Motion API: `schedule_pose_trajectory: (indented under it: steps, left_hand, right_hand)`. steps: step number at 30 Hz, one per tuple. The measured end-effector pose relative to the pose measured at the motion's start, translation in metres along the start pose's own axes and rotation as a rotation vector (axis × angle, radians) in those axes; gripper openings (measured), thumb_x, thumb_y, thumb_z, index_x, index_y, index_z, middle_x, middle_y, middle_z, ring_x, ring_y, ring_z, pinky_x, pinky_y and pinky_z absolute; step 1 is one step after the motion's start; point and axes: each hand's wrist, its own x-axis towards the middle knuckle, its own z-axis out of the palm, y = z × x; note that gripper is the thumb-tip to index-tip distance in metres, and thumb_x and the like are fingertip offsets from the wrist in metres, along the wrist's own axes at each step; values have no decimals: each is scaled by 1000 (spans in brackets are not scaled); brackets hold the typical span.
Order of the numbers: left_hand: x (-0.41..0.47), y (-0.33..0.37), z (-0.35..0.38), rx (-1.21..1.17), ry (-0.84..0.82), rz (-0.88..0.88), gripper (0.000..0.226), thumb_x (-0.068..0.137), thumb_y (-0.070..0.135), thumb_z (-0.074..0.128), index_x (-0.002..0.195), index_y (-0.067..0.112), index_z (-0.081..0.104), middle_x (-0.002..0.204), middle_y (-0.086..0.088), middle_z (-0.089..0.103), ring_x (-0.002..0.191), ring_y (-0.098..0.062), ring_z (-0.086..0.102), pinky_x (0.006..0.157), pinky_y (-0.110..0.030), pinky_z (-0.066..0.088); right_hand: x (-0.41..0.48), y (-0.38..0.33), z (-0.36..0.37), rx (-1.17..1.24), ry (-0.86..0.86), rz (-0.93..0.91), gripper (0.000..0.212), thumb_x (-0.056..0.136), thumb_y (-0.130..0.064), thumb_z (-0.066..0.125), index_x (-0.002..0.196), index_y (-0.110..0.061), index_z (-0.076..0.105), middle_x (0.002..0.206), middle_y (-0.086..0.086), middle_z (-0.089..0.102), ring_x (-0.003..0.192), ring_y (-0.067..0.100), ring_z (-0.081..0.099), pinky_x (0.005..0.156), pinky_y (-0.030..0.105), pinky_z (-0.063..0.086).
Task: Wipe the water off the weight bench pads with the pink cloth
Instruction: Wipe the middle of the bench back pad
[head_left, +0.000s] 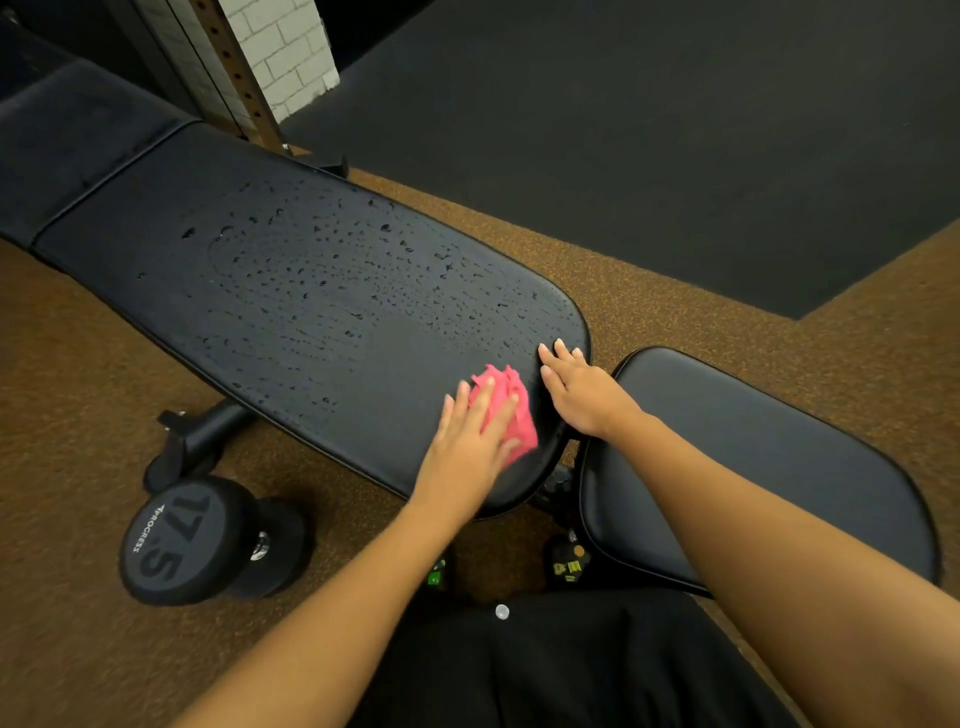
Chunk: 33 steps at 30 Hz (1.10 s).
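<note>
Left hand (470, 441) flat, fingers straight, pressing crumpled pink cloth (506, 408) on wet long black vinyl bench pad (291, 280), frame centre | right hand (576, 392) flat, empty, on pad's right end

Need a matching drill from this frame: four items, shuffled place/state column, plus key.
Items:
1. pink cloth
2. long back pad
3. seat pad
4. dumbbell

Place or state:
A. lying on the brown floor
B. beaded with water droplets
C. pressed under the left hand
D. no droplets visible

Pairs: 1-C, 2-B, 3-D, 4-A
</note>
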Motion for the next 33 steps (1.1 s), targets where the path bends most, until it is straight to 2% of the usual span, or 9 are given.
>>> schedule_pose_trajectory:
  steps: [3,6,10,13,20,22,24,28,33]
  left_hand:
    - [14,-9,-7,0,-5,-124,55,90,40,34,133,10,51,136,-22,48,119,-48,48,95,-56,41]
    - [9,6,-4,-3,42,-153,52,89,34,45,132,7,51,136,-24,48,119,-48,48,96,-57,39]
    - [-10,27,4,8,5,10,55,89,38,33,134,11,47,136,-19,49,121,-43,49,97,-53,40]
    - [0,20,3,50,-23,89,57,86,40,33,131,11,52,134,-18,52,118,-41,52,95,-52,44]
    - [28,24,-4,81,-117,-19,53,86,37,38,127,8,57,127,-20,57,112,-44,55,92,-53,45]
    - [18,30,2,77,-89,35,54,86,37,41,130,8,54,131,-21,54,116,-43,53,95,-52,44]
    - [7,32,6,69,-77,109,56,88,39,34,132,9,51,135,-20,50,119,-42,51,97,-50,42]
    - [7,29,7,71,-57,186,57,87,41,34,130,10,54,132,-19,53,117,-41,53,94,-50,45]
    - [35,19,-4,53,-92,49,55,79,34,57,127,6,56,127,-21,57,110,-44,57,88,-53,47]
  right_hand:
    - [0,0,1,13,0,-1,50,104,-27,21,151,-16,10,159,7,2,146,27,1,116,33,9]
    - [-1,0,4,27,16,-3,50,104,-27,21,151,-16,10,159,7,2,146,27,0,116,33,9]
    - [-1,1,6,49,23,-7,50,104,-26,23,151,-16,10,159,7,2,147,26,0,116,33,8]
    - [-1,3,5,46,16,-13,50,104,-27,23,151,-16,10,159,7,2,147,26,-1,116,32,7]
    - [0,6,3,67,11,-14,49,104,-31,23,151,-19,14,159,5,4,147,24,2,115,31,6]
    - [0,7,2,63,15,-19,49,104,-31,23,151,-20,15,159,4,5,147,23,3,116,31,7]
    - [0,8,1,65,18,-20,49,104,-31,23,151,-20,15,159,4,5,147,23,3,116,31,7]
    - [0,9,2,74,10,-24,50,104,-32,23,151,-20,14,159,4,3,147,23,1,116,32,7]
    - [-1,6,-5,163,-29,-6,52,103,-39,25,150,-20,18,159,2,3,147,21,1,116,32,6]
